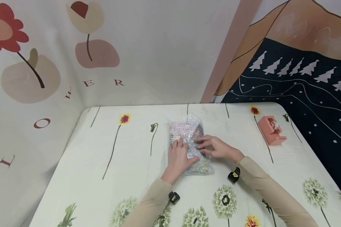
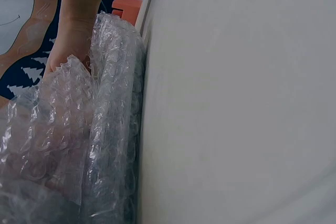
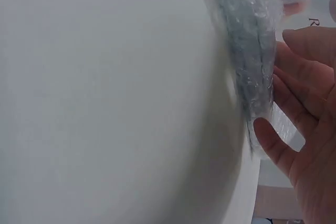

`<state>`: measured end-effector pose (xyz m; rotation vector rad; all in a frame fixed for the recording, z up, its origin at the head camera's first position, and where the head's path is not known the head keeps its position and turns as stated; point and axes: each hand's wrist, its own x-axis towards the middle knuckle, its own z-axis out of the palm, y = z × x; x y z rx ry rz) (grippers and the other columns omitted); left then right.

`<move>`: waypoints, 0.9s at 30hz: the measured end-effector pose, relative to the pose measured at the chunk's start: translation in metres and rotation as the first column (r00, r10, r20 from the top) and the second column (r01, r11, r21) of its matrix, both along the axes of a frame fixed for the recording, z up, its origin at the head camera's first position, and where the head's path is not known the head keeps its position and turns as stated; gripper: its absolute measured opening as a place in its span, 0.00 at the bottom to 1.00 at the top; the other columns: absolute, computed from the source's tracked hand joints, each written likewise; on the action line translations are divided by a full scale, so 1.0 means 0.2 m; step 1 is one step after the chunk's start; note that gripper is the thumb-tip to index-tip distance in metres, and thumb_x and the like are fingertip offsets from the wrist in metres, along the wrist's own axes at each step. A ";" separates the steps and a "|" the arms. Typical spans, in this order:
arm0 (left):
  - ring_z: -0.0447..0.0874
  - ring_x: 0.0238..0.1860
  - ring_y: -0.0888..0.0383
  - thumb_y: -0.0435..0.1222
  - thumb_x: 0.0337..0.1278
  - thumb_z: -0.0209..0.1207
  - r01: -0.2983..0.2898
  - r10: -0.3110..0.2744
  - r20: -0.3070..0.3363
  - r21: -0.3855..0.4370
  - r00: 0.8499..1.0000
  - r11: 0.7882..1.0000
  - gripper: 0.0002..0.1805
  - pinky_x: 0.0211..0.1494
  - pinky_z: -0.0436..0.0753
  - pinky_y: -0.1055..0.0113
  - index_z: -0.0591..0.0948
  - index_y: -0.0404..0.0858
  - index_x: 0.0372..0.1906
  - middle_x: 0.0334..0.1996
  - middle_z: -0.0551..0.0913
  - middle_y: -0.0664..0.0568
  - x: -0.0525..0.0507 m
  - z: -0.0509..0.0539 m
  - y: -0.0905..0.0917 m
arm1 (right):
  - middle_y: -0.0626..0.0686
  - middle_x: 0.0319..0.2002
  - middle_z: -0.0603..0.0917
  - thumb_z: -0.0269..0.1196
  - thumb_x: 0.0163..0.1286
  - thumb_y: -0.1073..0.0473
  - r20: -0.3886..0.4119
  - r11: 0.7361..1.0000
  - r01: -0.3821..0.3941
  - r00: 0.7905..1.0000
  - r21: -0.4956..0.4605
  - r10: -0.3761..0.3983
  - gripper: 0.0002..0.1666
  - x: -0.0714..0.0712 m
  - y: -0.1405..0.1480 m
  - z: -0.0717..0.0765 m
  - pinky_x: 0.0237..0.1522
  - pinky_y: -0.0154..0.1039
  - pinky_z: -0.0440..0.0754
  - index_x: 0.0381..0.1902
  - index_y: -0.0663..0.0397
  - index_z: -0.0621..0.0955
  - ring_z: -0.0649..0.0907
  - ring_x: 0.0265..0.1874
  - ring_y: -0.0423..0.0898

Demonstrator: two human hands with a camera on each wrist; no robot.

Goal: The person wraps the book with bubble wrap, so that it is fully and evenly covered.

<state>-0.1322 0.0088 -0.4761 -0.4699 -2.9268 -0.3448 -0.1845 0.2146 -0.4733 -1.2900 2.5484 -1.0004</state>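
A flat rectangular package [image 1: 184, 127] in clear bubble wrap lies on the table, with pink, dark and multicoloured parts showing through. My left hand [image 1: 178, 157] rests on its left part, fingers pointing away and thumb spread to the right. From the right side, my right hand [image 1: 217, 147] touches the wrap with extended, slightly bent fingers. The right wrist view shows the right hand [image 3: 310, 98] against the package's edge, its fingers apart. Across the bubble wrap [image 2: 113, 114] in the left wrist view, the right hand is partly hidden behind a raised flap.
A pink-orange tape dispenser [image 1: 270, 130] with a roll of tape stands at the table's right side. The table [image 1: 82, 157] bears a flower-printed white cover. Printed fabric hangs behind the table and at both sides. Each sleeve carries a small black device [image 1: 174, 197] near the wrist.
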 end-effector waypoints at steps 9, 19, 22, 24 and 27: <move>0.73 0.54 0.47 0.69 0.36 0.61 -0.030 0.030 -0.005 0.031 1.000 0.999 0.56 0.52 0.75 0.56 0.69 0.28 0.60 0.52 0.77 0.39 0.00 -0.01 0.00 | 0.59 0.55 0.76 0.60 0.66 0.59 -0.154 0.999 -0.006 0.988 0.044 0.013 0.19 0.01 -0.05 -0.03 0.53 0.51 0.73 0.55 0.55 0.80 0.75 0.53 0.52; 0.71 0.57 0.46 0.67 0.38 0.62 -0.031 0.028 0.028 0.095 0.999 0.995 0.53 0.55 0.73 0.54 0.67 0.30 0.61 0.55 0.74 0.39 0.00 -0.01 -0.02 | 0.58 0.55 0.75 0.57 0.69 0.56 -0.201 0.994 0.031 0.980 0.107 -0.009 0.18 0.02 -0.09 -0.03 0.50 0.49 0.73 0.56 0.48 0.80 0.74 0.52 0.51; 0.68 0.59 0.45 0.66 0.40 0.61 -0.025 0.019 0.048 0.118 0.999 0.993 0.52 0.57 0.71 0.53 0.67 0.30 0.62 0.59 0.71 0.39 0.00 -0.02 -0.02 | 0.59 0.55 0.75 0.55 0.70 0.55 -0.212 0.991 0.037 0.977 0.126 -0.010 0.19 0.02 -0.10 -0.03 0.49 0.50 0.72 0.57 0.47 0.79 0.73 0.54 0.52; 0.66 0.60 0.43 0.66 0.42 0.61 -0.013 0.004 0.062 0.146 0.998 0.989 0.51 0.59 0.70 0.51 0.67 0.30 0.62 0.61 0.69 0.39 -0.01 -0.03 -0.03 | 0.60 0.56 0.74 0.54 0.71 0.54 -0.192 0.992 0.040 0.981 0.119 -0.017 0.19 0.02 -0.10 -0.03 0.50 0.51 0.72 0.57 0.48 0.79 0.72 0.55 0.54; 0.64 0.62 0.42 0.63 0.47 0.60 0.014 -0.032 0.085 0.201 0.996 0.980 0.48 0.60 0.68 0.49 0.66 0.30 0.63 0.63 0.67 0.39 -0.01 -0.04 -0.05 | 0.60 0.57 0.73 0.53 0.72 0.56 -0.105 0.996 0.050 0.994 0.070 -0.042 0.20 0.03 -0.09 -0.03 0.54 0.54 0.70 0.58 0.53 0.77 0.71 0.58 0.55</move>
